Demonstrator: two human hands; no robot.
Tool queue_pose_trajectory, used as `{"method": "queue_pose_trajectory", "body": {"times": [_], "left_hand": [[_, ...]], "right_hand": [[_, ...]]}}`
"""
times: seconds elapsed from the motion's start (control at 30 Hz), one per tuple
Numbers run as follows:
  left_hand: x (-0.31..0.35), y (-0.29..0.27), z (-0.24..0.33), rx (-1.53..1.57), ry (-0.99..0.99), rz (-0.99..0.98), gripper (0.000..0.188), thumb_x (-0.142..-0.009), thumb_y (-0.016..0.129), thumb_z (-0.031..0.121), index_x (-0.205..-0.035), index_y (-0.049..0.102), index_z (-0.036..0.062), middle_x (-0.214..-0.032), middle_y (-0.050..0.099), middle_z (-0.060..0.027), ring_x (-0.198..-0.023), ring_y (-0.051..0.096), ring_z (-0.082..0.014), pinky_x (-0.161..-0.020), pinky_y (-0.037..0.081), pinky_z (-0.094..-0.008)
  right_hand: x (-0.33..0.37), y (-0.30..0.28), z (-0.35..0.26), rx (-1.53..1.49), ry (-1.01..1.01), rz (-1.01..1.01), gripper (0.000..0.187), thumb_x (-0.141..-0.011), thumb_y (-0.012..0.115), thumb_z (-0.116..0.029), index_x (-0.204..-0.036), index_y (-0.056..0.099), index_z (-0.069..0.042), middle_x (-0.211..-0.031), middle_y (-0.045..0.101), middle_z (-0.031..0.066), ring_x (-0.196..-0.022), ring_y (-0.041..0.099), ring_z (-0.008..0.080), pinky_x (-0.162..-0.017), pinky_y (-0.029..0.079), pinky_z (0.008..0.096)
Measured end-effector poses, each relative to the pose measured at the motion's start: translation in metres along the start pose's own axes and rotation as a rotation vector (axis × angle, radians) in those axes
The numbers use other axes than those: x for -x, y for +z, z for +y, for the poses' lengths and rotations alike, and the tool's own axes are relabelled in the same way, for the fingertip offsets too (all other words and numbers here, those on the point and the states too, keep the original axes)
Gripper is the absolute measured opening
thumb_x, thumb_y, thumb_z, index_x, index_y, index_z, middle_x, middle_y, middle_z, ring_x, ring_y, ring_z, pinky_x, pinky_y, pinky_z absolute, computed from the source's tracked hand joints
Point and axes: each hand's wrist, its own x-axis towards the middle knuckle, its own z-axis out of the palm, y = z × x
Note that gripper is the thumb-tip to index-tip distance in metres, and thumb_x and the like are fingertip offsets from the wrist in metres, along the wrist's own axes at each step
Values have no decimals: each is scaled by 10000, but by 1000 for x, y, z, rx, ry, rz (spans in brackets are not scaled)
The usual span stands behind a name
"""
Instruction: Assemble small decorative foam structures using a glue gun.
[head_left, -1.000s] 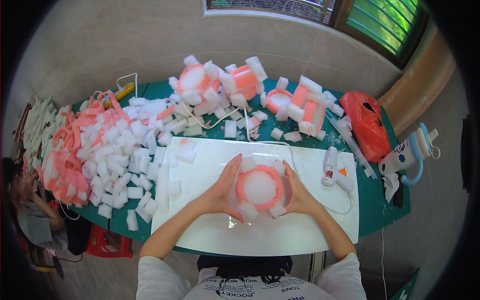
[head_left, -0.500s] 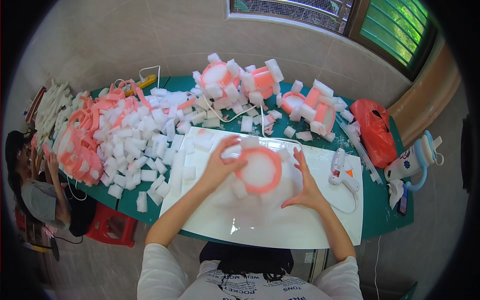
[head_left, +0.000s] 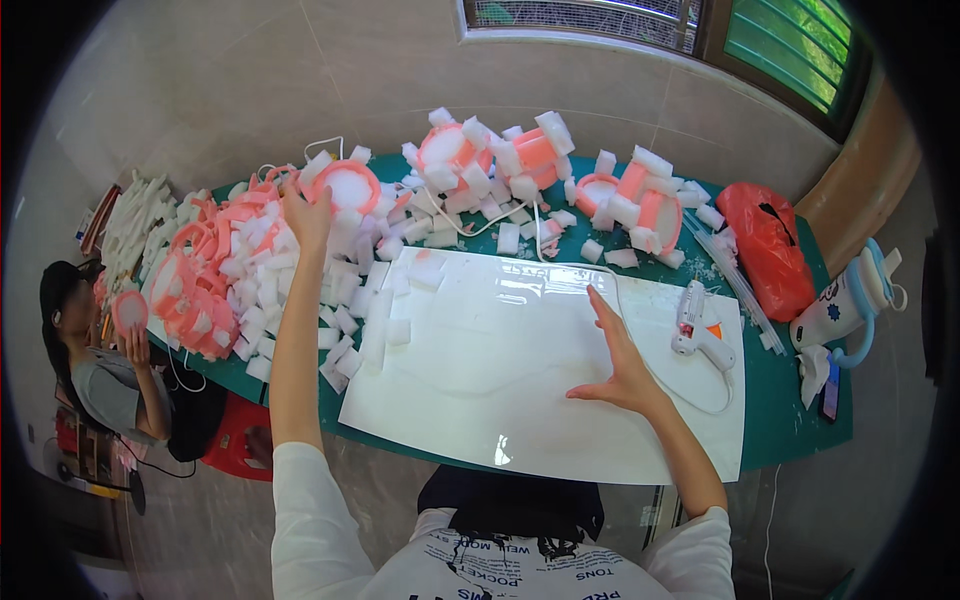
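At the back left, over the heap of white foam blocks (head_left: 285,285), my left hand (head_left: 310,215) is closed on the edge of a round pink-rimmed foam piece (head_left: 348,187). This piece has a white middle, with white foam blocks at its rim. My right hand (head_left: 630,375) is held above the white board (head_left: 480,400), its fingers spread and nothing in them. Close to the right hand, a white glue gun (head_left: 690,320) lies on the board with its cable curling round. Several similar pink rings with foam blocks (head_left: 450,150) stand at the back.
Pink strips (head_left: 195,300) pile up at the left. On the right are clear glue sticks (head_left: 735,285), a red plastic bag (head_left: 768,250), a white tumbler (head_left: 840,305) and a phone (head_left: 831,388). Another person (head_left: 110,370) sits at the far left, holding a pink round piece (head_left: 129,312).
My left hand has carried the pink-rimmed piece from above the board to the back left heap. My right hand stays open over the board. The other person now holds up a round piece.
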Motion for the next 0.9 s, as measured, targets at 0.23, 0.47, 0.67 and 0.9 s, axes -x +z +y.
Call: {"method": "queue_pose_trajectory", "body": {"times": [0.23,0.47,0.67,0.9], "left_hand": [[-6,63,-26,-318,132,-30,530,-720,634,153,-1190,432,13,-1129,498,-207,-1112,414,-368,-984,302,-432],[2,87,-50,-339,51,-367,661,-769,624,345,-1247,387,-46,-1349,170,-357,-1182,351,-455,-996,311,-446],[-18,12,42,-480,421,-191,550,-734,633,254,-1204,459,28,-1372,243,-261,-1205,345,-423,-1000,282,-500],[-62,-101,32,-1263,384,84,300,-751,555,151,-1038,550,64,-1114,520,-217,-1170,419,-362,-1035,177,-538]], "right_hand": [[6,5,1,89,-110,-17,1123,-554,828,-289,-1402,128,-60,-1444,163,152,-1319,195,314,-1073,200,380],[7,7,-6,97,-68,-89,1056,-622,786,-309,-1392,122,-20,-1439,152,183,-1307,198,346,-1068,200,399],[7,10,-13,117,-11,-129,1026,-643,769,-250,-1393,109,-18,-1442,151,178,-1310,192,346,-1071,193,392],[4,22,-9,100,-49,-152,958,-672,737,-181,-1394,125,-31,-1446,150,176,-1309,198,346,-1070,193,398]]}}
